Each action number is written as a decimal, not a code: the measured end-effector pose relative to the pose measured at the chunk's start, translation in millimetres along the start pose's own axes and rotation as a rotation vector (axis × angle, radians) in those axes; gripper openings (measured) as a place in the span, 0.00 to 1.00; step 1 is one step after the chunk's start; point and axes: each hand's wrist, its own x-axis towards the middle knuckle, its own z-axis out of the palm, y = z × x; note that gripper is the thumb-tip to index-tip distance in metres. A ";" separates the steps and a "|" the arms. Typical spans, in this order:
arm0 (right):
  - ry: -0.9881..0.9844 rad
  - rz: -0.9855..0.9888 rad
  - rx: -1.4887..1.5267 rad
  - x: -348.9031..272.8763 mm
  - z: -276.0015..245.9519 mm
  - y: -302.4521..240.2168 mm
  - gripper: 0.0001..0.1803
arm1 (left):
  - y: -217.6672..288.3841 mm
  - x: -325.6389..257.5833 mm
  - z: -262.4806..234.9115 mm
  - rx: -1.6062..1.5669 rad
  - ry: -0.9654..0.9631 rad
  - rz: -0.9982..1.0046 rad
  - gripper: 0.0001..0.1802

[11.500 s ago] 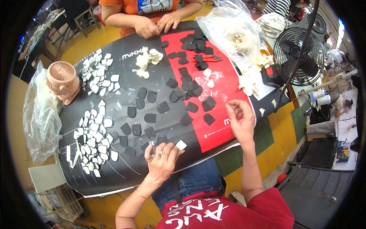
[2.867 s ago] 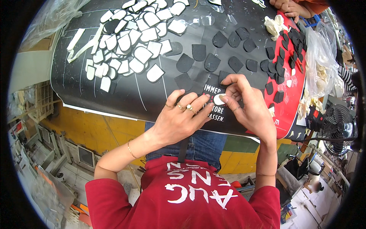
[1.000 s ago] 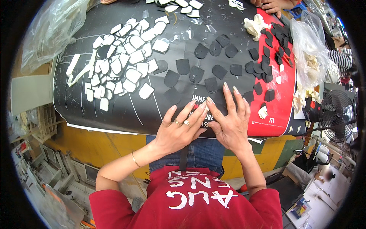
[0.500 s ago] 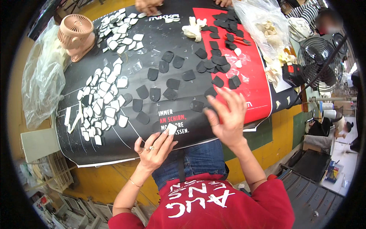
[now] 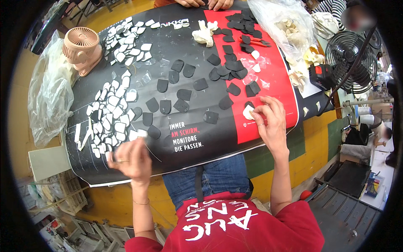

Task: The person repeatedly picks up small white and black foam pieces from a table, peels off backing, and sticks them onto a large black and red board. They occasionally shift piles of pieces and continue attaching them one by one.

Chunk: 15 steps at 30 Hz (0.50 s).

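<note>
White, a small piece [image 5: 248,112] sits pinched in my right hand [image 5: 270,126] fingers on the bench's [image 5: 189,94] red half, while my left hand [image 5: 130,157] (blurred) closes on another white piece [image 5: 140,133] beside the white pile [image 5: 111,111].

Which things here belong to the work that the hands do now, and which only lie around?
In hand:
- right hand pinching a white piece on the red part of the mat
- left hand at the white pieces
- black pieces spread on the mat

Lying about:
- pink fan
- black fan
- plastic bags
</note>
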 end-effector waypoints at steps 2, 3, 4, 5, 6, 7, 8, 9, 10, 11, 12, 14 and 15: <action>0.056 -0.063 0.000 1.5 2.0 -3.2 0.06 | -12.2 8.2 -6.5 0.141 0.035 -0.140 0.16; 0.093 -0.099 0.002 1.8 2.6 -6.1 0.07 | -11.0 11.7 -8.8 0.096 0.030 -0.291 0.18; 0.125 -0.132 0.005 2.0 3.3 -9.8 0.07 | -5.7 15.8 -9.7 -0.016 0.070 -0.352 0.18; 0.170 -0.189 0.011 2.0 4.5 -14.4 0.07 | 2.4 20.9 -10.7 -0.120 0.114 -0.392 0.18; 0.210 -0.243 0.018 1.1 6.0 -20.3 0.08 | 14.7 25.4 -12.1 -0.342 0.018 -0.455 0.18; 0.249 -0.300 0.027 -0.2 7.1 -26.5 0.09 | 30.2 29.8 -13.4 -0.569 -0.053 -0.466 0.18; 0.266 -0.362 0.027 -2.4 7.3 -33.0 0.11 | 48.1 34.6 -13.0 -0.709 -0.171 -0.489 0.18; 0.281 -0.432 0.052 -3.3 7.6 -38.5 0.11 | 66.0 40.4 -11.3 -0.859 -0.276 -0.494 0.19; 0.273 -0.472 0.069 -6.2 5.8 -44.0 0.11 | 80.3 47.3 -8.8 -0.909 -0.313 -0.390 0.19; 0.266 -0.513 0.082 -8.5 3.7 -48.3 0.10 | 92.0 53.8 -6.9 -0.944 -0.380 -0.317 0.20; 0.295 -0.565 0.099 -8.5 4.5 -51.4 0.11 | 100.7 59.4 -6.1 -1.012 -0.395 -0.295 0.20; 0.319 -0.619 0.082 -9.7 3.4 -55.0 0.12 | 112.9 67.9 -4.2 -1.119 -0.427 -0.308 0.15; 0.330 -0.631 0.077 -9.8 4.0 -55.9 0.12 | 113.4 69.8 -5.1 -1.153 -0.418 -0.312 0.12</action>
